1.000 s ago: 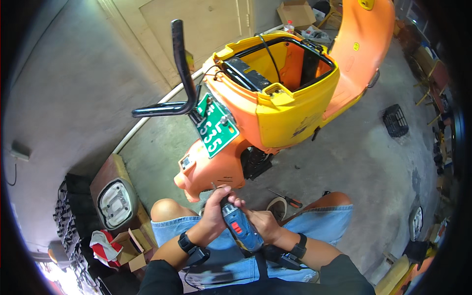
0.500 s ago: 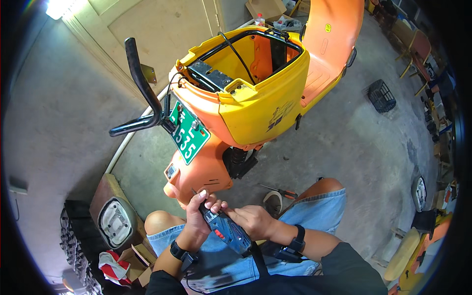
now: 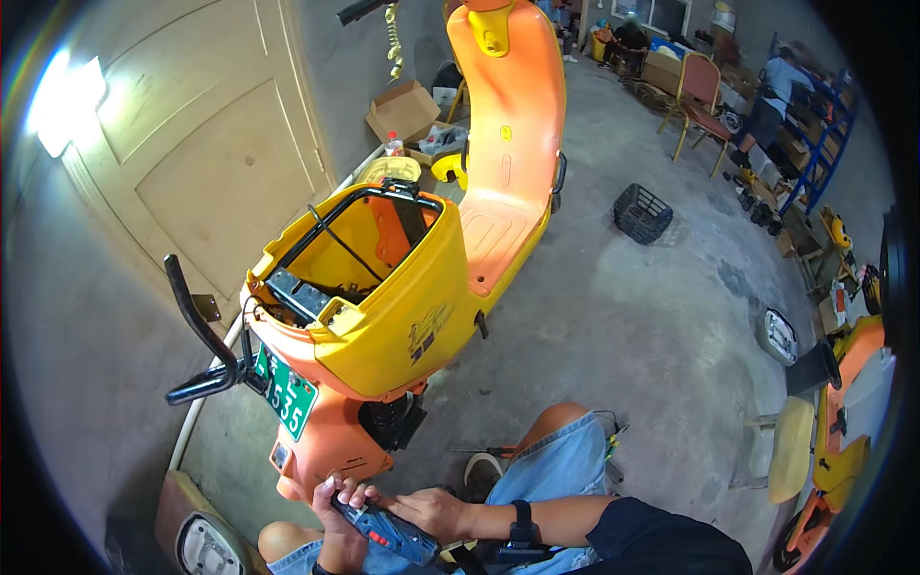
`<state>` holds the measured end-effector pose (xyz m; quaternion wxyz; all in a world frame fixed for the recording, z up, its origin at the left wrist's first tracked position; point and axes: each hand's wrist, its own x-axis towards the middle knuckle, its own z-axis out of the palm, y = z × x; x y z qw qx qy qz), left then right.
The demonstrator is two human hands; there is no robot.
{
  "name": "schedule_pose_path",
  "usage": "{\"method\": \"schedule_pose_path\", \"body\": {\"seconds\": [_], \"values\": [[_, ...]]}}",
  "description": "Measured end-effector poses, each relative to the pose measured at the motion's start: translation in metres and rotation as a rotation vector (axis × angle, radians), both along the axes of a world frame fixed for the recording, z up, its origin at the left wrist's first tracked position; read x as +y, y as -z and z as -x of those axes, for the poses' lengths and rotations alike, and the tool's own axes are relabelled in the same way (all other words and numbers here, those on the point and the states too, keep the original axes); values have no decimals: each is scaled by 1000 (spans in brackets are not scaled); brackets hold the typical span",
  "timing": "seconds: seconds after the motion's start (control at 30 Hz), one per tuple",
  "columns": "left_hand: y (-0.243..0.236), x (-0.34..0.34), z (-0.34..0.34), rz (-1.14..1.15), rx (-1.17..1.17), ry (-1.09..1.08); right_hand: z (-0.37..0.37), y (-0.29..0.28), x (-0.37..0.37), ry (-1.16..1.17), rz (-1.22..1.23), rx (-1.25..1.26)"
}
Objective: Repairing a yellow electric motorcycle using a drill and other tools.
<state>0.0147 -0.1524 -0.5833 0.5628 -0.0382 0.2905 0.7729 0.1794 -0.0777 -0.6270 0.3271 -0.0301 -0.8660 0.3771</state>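
Scooter (image 3: 393,331) btwn door (image 3: 230,187) & crate (image 3: 643,214)

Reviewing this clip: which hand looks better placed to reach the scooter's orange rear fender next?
Probably the left hand: it wraps the front end of the blue handheld power tool, just below the orange rear fender. The right hand sits farther right, beside the tool.

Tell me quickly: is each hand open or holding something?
Left hand: closed around the front of an elongated blue plastic power tool.
Right hand: closed on that tool, grip partly hidden.
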Motion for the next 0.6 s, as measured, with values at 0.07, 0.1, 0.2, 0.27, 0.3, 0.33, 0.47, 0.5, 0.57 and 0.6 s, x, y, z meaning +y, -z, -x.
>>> {"method": "schedule_pose_path", "body": {"seconds": [0.07, 0.1, 0.2, 0.27, 0.3, 0.33, 0.47, 0.5, 0.57, 0.6], "values": [[3, 0, 0, -15, -19, -14, -1, 3, 2, -13, 0, -42], [3, 0, -1, 9, -3, -17, -2, 4, 3, -34, 18, -40], [2, 0, -2, 25, -10, -17, -4, 5, 5, -36, 8, -54], [2, 1, -3, 55, -13, -27, -5, 4, 4, -29, 11, -76], [2, 1, -3, 43, -43, -21, -5, 3, 4, -17, 18, -88], [2, 1, -3, 44, -66, -21, -5, 2, 4, -25, 24, -90], [4, 3, -1, 6, -170, -47, -6, 0, 6, -62, 92, -92], [6, 4, 0, 32, -157, -65, -7, 0, 6, -65, 83, -75], [7, 4, 1, -75, -179, -14, -6, 4, 8, -72, 30, -94], [8, 4, 1, -66, -233, -30, -6, 6, 9, -82, 50, -108]]}}
